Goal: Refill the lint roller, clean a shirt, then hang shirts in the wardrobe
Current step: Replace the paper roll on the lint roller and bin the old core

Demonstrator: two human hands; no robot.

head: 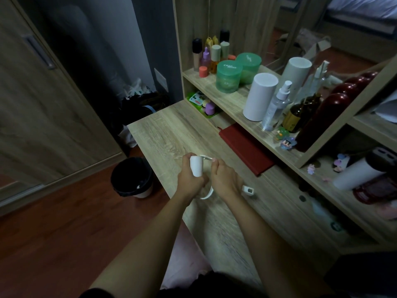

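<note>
Over the wooden desk (pixel 163 134), in the head view, both hands are working close together on the first step, and I judge the refill to be under way but not finished. The left hand (pixel 190 179) has its grip wrapped round a white refill roll (pixel 196 167), held nearly upright just above the desk. The right hand (pixel 224 179) pinches the thin white arm of the lint roller (pixel 205 156) at the roll's top end, and the curved handle shows below the wrists. Whether the roll is fully seated on the arm cannot be told.

The roll looks clean, smooth and plain white, a short cylinder.

No shirt is in view, so cleaning and hanging are both left to do. A wooden sliding door (pixel 43 104), likely the wardrobe, stands to the left, and a black-lined waste bin (pixel 131 177) sits on the floor beside the desk.
</note>
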